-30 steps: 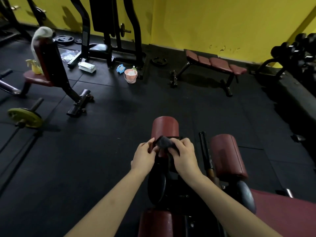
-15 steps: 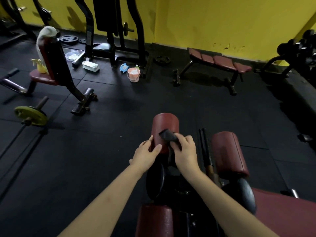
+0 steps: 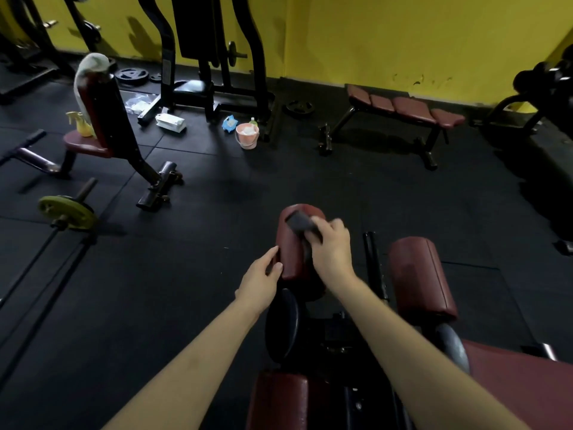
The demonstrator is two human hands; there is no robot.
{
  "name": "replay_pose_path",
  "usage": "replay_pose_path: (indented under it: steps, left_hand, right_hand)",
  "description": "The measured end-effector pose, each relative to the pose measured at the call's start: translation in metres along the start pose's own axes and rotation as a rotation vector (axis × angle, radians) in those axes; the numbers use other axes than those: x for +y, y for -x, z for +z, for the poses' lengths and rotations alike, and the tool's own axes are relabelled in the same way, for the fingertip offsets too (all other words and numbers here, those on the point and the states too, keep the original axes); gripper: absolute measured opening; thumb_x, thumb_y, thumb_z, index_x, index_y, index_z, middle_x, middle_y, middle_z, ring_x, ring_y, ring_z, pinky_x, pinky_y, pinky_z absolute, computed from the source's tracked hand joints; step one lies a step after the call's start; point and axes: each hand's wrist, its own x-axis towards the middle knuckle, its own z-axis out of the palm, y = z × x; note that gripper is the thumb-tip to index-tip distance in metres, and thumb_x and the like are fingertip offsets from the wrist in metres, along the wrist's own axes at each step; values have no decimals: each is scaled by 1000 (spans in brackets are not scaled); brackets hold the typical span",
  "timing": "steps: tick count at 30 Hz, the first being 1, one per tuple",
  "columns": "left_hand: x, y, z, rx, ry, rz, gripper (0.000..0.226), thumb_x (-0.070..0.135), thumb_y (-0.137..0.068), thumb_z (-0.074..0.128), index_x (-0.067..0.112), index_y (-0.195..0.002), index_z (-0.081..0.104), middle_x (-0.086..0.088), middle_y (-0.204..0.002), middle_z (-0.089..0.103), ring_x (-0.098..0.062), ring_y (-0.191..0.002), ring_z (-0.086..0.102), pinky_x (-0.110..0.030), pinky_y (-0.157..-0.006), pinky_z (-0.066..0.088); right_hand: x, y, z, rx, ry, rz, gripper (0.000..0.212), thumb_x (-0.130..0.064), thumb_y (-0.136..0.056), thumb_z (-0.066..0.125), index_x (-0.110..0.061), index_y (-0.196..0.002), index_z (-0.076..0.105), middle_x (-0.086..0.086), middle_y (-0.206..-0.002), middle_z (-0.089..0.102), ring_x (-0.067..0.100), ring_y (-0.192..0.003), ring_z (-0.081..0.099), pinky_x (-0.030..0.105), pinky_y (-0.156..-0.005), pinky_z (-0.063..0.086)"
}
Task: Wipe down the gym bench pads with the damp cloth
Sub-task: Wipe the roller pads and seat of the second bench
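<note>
Head view, only one view available.

Right hand (image 3: 330,243) grips the dark cloth (image 3: 302,225), fingers curled round it, and presses it on top of the left roller pad (image 3: 294,249), at about 12 o'clock from the person. Hand is motion-blurred at the fingers, so the exact pinch can't be told, but the cloth is clearly in that hand. Left hand (image 3: 263,274) sits at the pad's 9 o'clock side, thumb and fingers against the pad's near end; looks like bracing more than a full wrap. Can't tell how far the fingers go round it.

Step in hand, my read: wiping the first roller pad, upper surface, with the left hand steadying it so it doesn't spin.

Not yet touched, judging from cloth position: right roller pad (image 3: 421,277) at 1 o'clock, the near pad (image 3: 279,398) at 6 o'clock, seat pad (image 3: 521,383) at 4 o'clock.

Next move likely needs: sweep the cloth round the pad's sides and far end, keep the left-hand brace, then shift over to the right roller. Bucket (image 3: 247,136) on the floor at 11 o'clock, well apart, if a re-wet is wanted.
</note>
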Motion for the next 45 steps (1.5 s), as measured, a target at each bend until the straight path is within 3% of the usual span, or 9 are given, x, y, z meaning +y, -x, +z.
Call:
replay_pose_path:
  steps: [4,9,11,13,17,22,31,39,45]
  left_hand:
    - [6,4,0,-81,83,7,73,74,-77,58,52,-146,46,17,-134,66,-6,-122,63,-41,-108,51]
    - [6,-2,-5,-99,42,12,58,37,-101,62,35,-155,41,11,-138,63,-4,-119,63,-25,-108,47]
    - [6,0,-6,-108,39,13,52,26,-106,56,32,-155,38,17,-133,59,8,-110,58,-4,-91,44]
    - [5,1,-8,-110,37,6,49,22,-108,51,28,-155,39,15,-134,58,14,-105,54,2,-79,42]
    - [6,0,-11,-75,47,-2,43,29,-107,52,31,-150,49,12,-136,62,-1,-121,59,-10,-94,42]
    - [7,2,-2,-99,40,-14,71,72,-78,60,49,-145,50,16,-126,70,-6,-115,67,-36,-102,54]
    - [13,6,-5,-91,56,-51,55,41,-104,55,32,-156,40,9,-143,60,-9,-122,61,-35,-112,46]
    - [1,-7,5,-23,-75,-41,66,83,-70,48,69,-134,44,22,-122,69,-12,-114,66,-54,-106,47]
    - [-4,-9,2,-39,48,-1,51,47,-93,58,48,-144,51,18,-124,71,-6,-115,67,-41,-107,52]
  right_hand:
    - [5,73,-8,-10,0,-72,25,-25,-101,61,-28,-126,65,-4,-101,45,20,-100,46,30,-90,45]
    - [5,-10,4,15,-10,9,30,-25,-103,57,-21,-133,63,3,-109,47,24,-109,45,42,-100,46]
    - [4,-50,9,35,-41,81,31,-29,-105,53,-21,-134,61,7,-115,48,27,-110,45,47,-101,45]
    - [-1,-67,11,17,-10,78,31,-32,-106,50,-22,-134,59,8,-118,47,27,-111,42,48,-101,45]
    - [-4,-26,5,-9,7,23,33,-28,-103,57,-22,-136,61,5,-117,47,25,-112,44,41,-99,46]
    - [7,68,-7,-18,-40,-44,25,-26,-101,61,-32,-124,65,-10,-99,42,20,-99,50,31,-90,47]
    - [7,-58,11,42,-2,92,31,-32,-106,50,-23,-134,59,5,-117,48,27,-110,48,45,-98,49]
    - [0,60,-9,-46,1,-5,28,-27,-100,61,-31,-128,65,-6,-104,44,22,-104,50,32,-93,46]
    - [-6,-12,7,10,34,-25,31,-25,-103,57,-20,-133,64,6,-113,49,26,-110,42,38,-101,42]
